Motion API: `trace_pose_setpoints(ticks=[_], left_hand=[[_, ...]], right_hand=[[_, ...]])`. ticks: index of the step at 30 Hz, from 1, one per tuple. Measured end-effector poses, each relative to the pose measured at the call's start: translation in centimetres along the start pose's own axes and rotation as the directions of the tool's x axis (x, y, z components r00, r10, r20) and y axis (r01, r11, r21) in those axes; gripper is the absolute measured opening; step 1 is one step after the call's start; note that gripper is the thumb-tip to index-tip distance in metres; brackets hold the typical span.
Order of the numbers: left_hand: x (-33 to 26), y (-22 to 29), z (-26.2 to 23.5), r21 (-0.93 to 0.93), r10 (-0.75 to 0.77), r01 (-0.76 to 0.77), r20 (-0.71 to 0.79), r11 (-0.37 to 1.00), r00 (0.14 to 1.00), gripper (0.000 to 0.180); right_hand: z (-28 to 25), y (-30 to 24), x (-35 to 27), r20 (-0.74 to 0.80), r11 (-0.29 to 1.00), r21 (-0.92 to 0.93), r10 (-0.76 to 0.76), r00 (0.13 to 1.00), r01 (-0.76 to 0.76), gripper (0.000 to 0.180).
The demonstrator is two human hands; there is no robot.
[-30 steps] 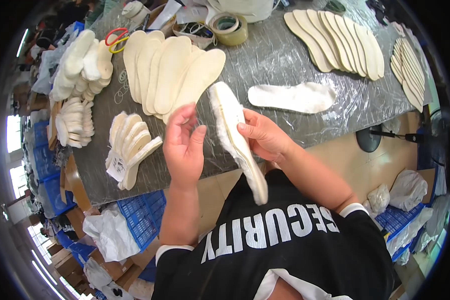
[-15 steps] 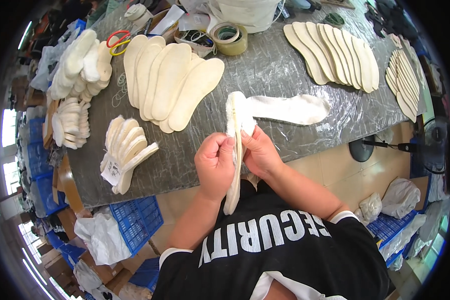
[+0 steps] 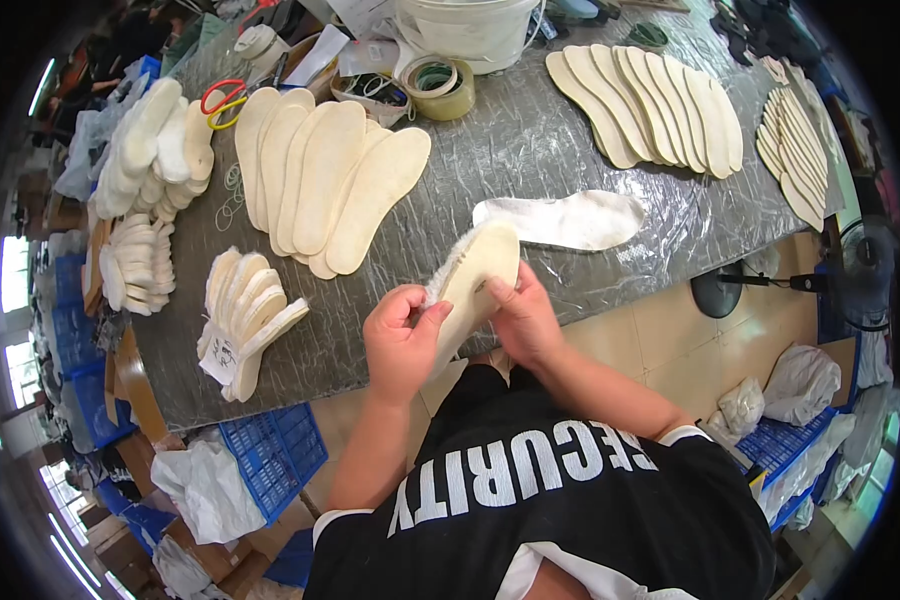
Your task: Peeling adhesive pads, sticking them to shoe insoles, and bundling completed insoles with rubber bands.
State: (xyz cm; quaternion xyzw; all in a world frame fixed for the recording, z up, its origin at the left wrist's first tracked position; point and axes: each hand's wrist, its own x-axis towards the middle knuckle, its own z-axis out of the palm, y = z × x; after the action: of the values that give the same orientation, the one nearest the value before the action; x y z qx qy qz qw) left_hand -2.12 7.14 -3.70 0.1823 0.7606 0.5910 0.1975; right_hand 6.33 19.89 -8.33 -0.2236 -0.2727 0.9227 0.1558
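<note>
Both of my hands hold one cream insole [image 3: 478, 272] with a fluffy white edge, tilted up over the near edge of the grey table [image 3: 530, 150]. My left hand [image 3: 402, 338] pinches its lower end. Along its right side my right hand [image 3: 523, 317] presses with the fingers. Just beyond it a fleecy white insole [image 3: 570, 220] lies flat on the table. A fan of flat beige insoles [image 3: 325, 180] lies to the upper left.
More beige insoles [image 3: 660, 105] are fanned at the back right and far right [image 3: 795, 140]. Bundles of white insoles [image 3: 245, 315] sit at the left. Tape roll [image 3: 440, 82], red scissors [image 3: 220, 100] and a white bucket [image 3: 465, 25] stand at the back. Blue crates [image 3: 270, 455] are under the table.
The insole has turned from edge-on and upright to tilted with its flat beige face toward me. My hands moved lower and closer to my body.
</note>
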Motion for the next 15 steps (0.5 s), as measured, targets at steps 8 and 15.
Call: trace_pose_setpoints(ticks=[8, 15], left_hand=[[-1.3, -1.0, -1.5, -0.001, 0.043, -0.043, 0.18, 0.999, 0.983, 0.01], [-0.7, 1.9, 0.6, 0.111, 0.351, -0.36, 0.093, 0.926, 0.932, 0.021]], right_hand=[[-0.4, -4.8, 1.7, 0.231, 0.959, -0.265, 0.162, 0.959, -0.099, 0.029], [-0.3, -3.4, 0.3, 0.169, 0.959, -0.263, 0.155, 0.973, -0.107, 0.016]])
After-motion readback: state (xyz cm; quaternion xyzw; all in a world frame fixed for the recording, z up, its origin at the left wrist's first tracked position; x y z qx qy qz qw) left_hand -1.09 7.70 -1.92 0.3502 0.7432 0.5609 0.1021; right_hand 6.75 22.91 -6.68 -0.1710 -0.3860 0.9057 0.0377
